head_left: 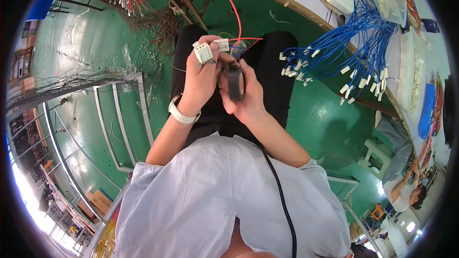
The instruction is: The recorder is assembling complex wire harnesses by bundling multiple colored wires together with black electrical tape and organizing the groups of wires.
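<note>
So the left hand (201, 79) pinches white connectors (203, 52) up clear while the right hand (244, 93) wraps fully round the black tape roll (234, 81), steadying it.

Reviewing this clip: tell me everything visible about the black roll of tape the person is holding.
The black roll of tape is a dark, matte ring, seen nearly edge-on, so its core is hidden. It stands upright in the right hand, whose fingers wrap its right side, above the person's lap. The left hand presses close against its left side, holding white plastic connectors just above. Red wires run away from the spot directly over the roll. Whether a strip is pulled free cannot be told.
</note>
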{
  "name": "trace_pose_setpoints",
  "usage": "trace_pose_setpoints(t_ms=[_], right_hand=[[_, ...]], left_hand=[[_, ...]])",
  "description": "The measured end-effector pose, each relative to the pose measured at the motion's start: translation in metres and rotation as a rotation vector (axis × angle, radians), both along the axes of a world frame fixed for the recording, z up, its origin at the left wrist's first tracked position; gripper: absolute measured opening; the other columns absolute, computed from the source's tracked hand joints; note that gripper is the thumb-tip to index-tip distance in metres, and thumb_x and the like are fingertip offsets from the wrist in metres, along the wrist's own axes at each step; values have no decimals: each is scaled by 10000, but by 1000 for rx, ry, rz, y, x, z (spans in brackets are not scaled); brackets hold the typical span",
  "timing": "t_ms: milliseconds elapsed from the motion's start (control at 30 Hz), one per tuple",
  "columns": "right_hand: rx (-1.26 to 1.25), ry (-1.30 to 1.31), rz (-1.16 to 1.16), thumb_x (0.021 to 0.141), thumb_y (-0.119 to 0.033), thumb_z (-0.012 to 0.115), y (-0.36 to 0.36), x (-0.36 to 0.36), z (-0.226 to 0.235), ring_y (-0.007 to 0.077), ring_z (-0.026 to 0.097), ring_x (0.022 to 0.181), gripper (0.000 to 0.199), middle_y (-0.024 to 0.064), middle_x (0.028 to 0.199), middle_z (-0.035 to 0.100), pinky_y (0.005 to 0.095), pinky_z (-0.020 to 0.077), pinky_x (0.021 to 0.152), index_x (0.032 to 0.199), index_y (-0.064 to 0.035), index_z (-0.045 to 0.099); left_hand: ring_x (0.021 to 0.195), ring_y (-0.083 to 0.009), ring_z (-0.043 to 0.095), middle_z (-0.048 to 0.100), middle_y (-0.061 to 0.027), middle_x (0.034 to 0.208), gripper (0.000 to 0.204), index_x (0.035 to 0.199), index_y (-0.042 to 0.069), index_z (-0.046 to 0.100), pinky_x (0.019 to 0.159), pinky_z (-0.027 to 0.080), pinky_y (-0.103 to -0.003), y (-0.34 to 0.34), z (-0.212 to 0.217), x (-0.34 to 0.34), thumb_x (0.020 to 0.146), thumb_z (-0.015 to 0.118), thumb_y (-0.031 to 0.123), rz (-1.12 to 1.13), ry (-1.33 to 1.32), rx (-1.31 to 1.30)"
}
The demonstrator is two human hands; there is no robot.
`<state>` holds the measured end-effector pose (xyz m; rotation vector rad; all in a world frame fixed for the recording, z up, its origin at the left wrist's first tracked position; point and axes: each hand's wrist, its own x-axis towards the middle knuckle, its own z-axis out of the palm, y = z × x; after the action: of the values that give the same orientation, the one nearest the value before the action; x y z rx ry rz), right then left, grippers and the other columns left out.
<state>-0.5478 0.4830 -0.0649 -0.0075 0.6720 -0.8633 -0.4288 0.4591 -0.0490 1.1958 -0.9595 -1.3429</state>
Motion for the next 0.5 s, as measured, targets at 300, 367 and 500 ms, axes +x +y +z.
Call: trace_pose_setpoints(t_ms=[300,367,500], right_hand=[[-180,73,-2,975,-602,178,5,11,-3,121,433,311,632,40,637,546,226,328,243,977,-56,495],[-202,38,37,995,-532,304,6,2,-6,92,486,429,518,42,728,559,210,363,326,968,-49,490],[-883,818,-285,792,-151,713,-2,-20,-3,124,539,882,311,86,939,556,246,465,724,988,12,536]], left_hand=[[489,-76,448,539,-62,621,278,1129,10,438,480,437,-232,0,7,-8,1033,381,265,-16,199,-66],[470,-76,461,513,-39,596,270,1113,7,448,476,417,-223,-1,-1,-11,1033,382,256,-15,280,-59],[474,-54,440,498,1,591,241,1064,8,477,474,360,-202,-2,0,-8,1033,378,225,37,32,-89]])
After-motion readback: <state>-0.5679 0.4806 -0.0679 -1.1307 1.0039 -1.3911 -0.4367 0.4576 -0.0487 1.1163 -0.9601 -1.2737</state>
